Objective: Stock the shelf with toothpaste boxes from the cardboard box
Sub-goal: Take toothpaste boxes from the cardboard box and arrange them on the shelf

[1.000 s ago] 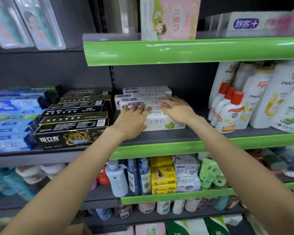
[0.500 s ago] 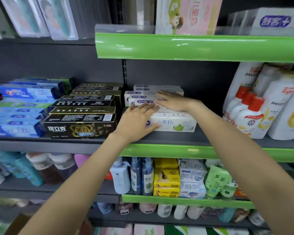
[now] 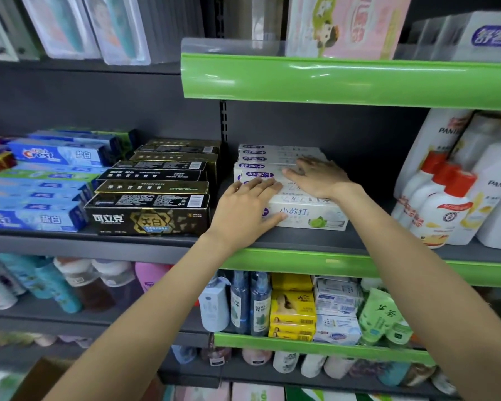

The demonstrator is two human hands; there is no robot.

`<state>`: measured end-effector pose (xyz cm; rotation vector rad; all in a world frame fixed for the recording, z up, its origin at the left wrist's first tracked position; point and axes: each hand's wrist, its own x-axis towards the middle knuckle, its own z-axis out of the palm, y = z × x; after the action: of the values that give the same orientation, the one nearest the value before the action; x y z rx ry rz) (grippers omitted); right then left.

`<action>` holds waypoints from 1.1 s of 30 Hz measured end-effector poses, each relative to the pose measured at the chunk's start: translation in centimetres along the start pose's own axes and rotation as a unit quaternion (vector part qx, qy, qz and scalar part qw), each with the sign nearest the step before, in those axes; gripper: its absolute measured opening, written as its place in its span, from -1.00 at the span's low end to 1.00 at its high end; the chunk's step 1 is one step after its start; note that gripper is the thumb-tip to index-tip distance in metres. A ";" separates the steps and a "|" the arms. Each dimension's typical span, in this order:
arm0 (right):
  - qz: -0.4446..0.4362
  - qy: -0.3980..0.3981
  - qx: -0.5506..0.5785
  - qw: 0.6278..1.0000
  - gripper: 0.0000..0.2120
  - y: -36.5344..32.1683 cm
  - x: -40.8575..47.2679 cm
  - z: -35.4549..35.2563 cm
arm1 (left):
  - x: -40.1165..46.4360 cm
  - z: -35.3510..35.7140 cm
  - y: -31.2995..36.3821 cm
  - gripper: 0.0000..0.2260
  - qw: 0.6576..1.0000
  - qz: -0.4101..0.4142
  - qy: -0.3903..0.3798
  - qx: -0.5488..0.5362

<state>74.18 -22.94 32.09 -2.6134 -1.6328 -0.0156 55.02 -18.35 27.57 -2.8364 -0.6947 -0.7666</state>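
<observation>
A stepped stack of white toothpaste boxes (image 3: 310,217) with purple logos lies on the middle shelf (image 3: 307,241), front box lowest. My left hand (image 3: 243,209) lies flat with straight fingers against the stack's left front corner. Further back, my right hand (image 3: 318,178) presses palm-down on top of the boxes, fingers spread. Neither hand curls round a box. A brown corner of the cardboard box (image 3: 38,377) shows at the bottom left, blurred.
Black and gold toothpaste boxes (image 3: 151,198) sit just left of the white stack, blue ones (image 3: 41,186) beyond. White shampoo bottles (image 3: 451,192) stand to the right. A green-edged shelf (image 3: 344,79) hangs overhead. Lower shelves hold bottles and packets.
Both hands stay on the white stack. My left hand has slid a little further onto its left front corner. The view has shifted left and slightly down.
</observation>
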 end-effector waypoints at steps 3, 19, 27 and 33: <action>0.010 0.011 0.061 0.998 -0.29 0.4 -0.7 -0.1 | -0.2 0.0 0.0 -0.40 1.000 -0.016 0.011 0.005; 0.046 0.035 0.239 0.969 -0.49 1.1 -3.0 -0.3 | -0.2 -0.2 -0.2 -0.34 0.997 -0.076 -0.006 -0.009; 0.084 0.107 0.348 0.928 -0.35 1.7 -4.3 -0.4 | -0.1 -0.4 -0.3 -0.27 0.996 -0.085 -0.024 0.010; 0.000 0.091 0.307 0.948 -0.26 1.3 -9.2 2.6 | -0.4 -0.4 -0.5 -0.34 0.997 -0.065 -0.033 0.032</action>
<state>71.27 -31.67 29.09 -2.0697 -1.3043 0.2105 54.32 -18.13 27.75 -2.7930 -0.9043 -0.6583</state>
